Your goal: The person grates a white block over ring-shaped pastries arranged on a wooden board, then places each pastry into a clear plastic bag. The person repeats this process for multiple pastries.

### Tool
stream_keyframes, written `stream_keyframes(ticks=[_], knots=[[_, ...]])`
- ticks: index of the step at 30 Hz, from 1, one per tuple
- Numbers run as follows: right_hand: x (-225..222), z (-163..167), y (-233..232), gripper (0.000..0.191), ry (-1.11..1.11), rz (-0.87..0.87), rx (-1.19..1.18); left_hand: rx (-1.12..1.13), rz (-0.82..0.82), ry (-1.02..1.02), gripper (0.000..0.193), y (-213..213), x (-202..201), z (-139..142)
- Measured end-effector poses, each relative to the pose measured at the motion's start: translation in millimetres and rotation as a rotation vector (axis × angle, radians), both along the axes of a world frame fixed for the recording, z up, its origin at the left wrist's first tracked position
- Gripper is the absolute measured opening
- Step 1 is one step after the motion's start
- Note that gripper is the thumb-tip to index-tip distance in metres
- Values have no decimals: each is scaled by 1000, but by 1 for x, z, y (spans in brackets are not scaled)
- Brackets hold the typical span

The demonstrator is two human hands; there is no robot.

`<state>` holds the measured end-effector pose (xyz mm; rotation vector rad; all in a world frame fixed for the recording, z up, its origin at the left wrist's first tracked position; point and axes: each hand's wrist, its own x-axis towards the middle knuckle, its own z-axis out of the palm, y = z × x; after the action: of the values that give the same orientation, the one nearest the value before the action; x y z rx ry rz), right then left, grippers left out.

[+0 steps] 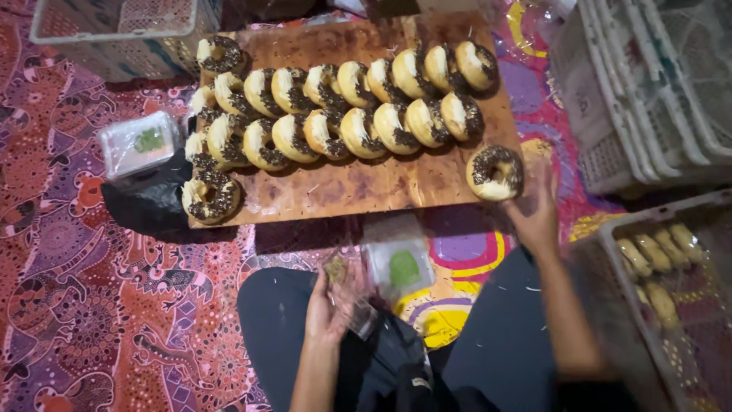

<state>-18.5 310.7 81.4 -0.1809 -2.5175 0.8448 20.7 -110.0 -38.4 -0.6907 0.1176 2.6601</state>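
- The place looks like a small home food-packing spot set up on the floor, not a fitted kitchen or shop.
- A low wooden board (358, 187) lies on a patterned batik-style cloth (99, 305) and carries rows of chocolate-sprinkled doughnuts (343, 107).
- White plastic crates (648, 91) stand stacked to the right of the board; another white basket (122, 34) sits at its upper left.
- A crate (663, 282) at the board's lower right holds packed pastries.
- Stacks of clear plastic wrappers (139, 143) lie left of the board.
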Motion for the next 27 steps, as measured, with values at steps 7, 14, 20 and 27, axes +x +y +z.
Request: stream_keyframes(ticks=[7,14,20,27], knots=[[-20,-43,-81,136,232,-378,-296,-165,71,-47,46,49,-11,25],[-41,-29,-99,134,473,-375,-354,-125,109,-25,57,54,-9,55],[107,7,-139,137,158,180,-621,-119,108,63,59,44,-8,49],[147,54,-175,143,107,308,-606,-273,90,62,58,79,23,69]])
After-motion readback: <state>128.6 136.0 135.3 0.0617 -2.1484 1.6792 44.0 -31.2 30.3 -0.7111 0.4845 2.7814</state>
